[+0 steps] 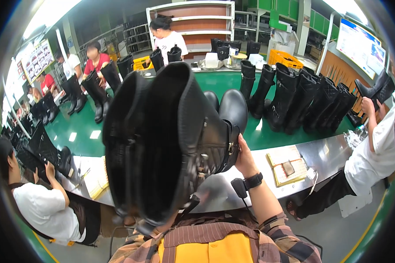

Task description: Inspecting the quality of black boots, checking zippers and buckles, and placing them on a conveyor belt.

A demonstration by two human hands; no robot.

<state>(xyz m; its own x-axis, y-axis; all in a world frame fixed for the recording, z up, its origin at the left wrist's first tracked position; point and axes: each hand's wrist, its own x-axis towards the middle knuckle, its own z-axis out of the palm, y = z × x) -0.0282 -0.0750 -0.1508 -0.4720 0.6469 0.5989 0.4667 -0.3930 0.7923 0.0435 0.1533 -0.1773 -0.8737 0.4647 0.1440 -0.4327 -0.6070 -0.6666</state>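
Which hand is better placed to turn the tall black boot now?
Right, probably. The right hand grips the tall black boot beside its buckle strap. The left hand is hidden behind the boot.

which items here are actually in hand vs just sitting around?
In hand:
- tall black leather boot with metal buckle
- right hand gripping its foot end

Lying about:
- row of tall black boots
- yellow notepad
- orange plastic crate

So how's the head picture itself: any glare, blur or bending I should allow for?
Head view: strong fisheye, the steel bench edge curving and the corners black; ceiling lights blow out at the top; glare patches lie on the green conveyor; the tall black boot held up close fills the middle, softly focused, hiding the left hand; the right hand is sharp.
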